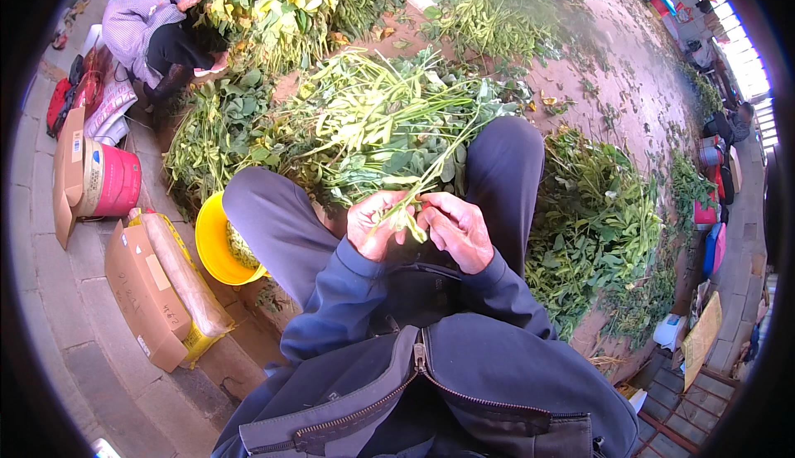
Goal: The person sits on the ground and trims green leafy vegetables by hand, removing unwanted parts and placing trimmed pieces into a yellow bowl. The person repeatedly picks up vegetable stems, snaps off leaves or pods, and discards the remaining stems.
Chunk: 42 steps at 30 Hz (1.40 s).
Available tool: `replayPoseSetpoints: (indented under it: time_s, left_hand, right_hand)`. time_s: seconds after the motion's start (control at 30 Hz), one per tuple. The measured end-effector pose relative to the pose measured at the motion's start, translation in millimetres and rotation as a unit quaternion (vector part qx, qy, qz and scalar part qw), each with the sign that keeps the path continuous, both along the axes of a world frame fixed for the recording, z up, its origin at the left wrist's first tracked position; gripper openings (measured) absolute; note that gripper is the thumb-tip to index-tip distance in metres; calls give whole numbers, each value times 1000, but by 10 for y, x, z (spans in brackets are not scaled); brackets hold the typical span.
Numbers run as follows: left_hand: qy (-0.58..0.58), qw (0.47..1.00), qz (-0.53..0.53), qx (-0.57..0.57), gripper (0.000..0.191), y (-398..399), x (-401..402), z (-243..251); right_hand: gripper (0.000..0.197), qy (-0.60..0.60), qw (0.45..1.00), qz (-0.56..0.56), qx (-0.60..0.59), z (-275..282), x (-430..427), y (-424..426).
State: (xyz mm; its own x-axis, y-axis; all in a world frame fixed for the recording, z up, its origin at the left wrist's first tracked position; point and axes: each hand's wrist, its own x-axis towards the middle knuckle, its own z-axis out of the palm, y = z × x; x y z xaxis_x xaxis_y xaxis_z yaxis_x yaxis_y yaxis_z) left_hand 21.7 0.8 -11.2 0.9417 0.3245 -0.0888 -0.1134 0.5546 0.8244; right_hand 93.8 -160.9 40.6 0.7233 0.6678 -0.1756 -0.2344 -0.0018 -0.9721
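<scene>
Between my knees, my left hand [376,224] grips a green bean plant stalk [436,166] near its end, with pods hanging by the palm. My right hand [458,229] is pinched at the same stalk and its pods, close beside the left one; what exactly its fingertips hold is partly hidden. The stalk reaches up and to the right over a heap of podded bean plants [372,110] just beyond my hands. A yellow plastic bucket [208,244], with green pods or beans inside, stands to the left of my left knee.
Another person [140,23] sits at the upper left beside a yellowing plant pile [273,4]. A cardboard box [146,290] and a pink and white tub [115,178] stand on the left paving. More bean plants [596,222] lie right of my right knee. Scattered leaves cover parts of the ground.
</scene>
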Motion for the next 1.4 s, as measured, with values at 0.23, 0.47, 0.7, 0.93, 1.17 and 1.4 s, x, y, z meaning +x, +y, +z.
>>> replayPoseSetpoints:
  time_s: [0.23,0.47,0.7,0.93,1.17,1.4]
  left_hand:
    - [32,998,-1,47,33,8,-46,44]
    - [80,993,18,86,26,4,-53,126]
    - [41,997,60,7,24,-19,-13,-49]
    - [30,994,62,-86,17,-22,2,-153]
    - [-3,994,102,-51,28,-4,-67,-124]
    - [-6,976,51,214,46,76,17,-58]
  right_hand:
    - [23,-100,995,4,-26,-1,8,27]
    - [20,-113,992,12,-50,42,-14,34]
    - [18,-96,992,24,-73,123,-30,61]
    - [19,-84,995,21,-49,156,-37,62]
    - [23,-80,996,22,-38,74,5,20]
    - [20,-88,994,46,-43,152,-25,50]
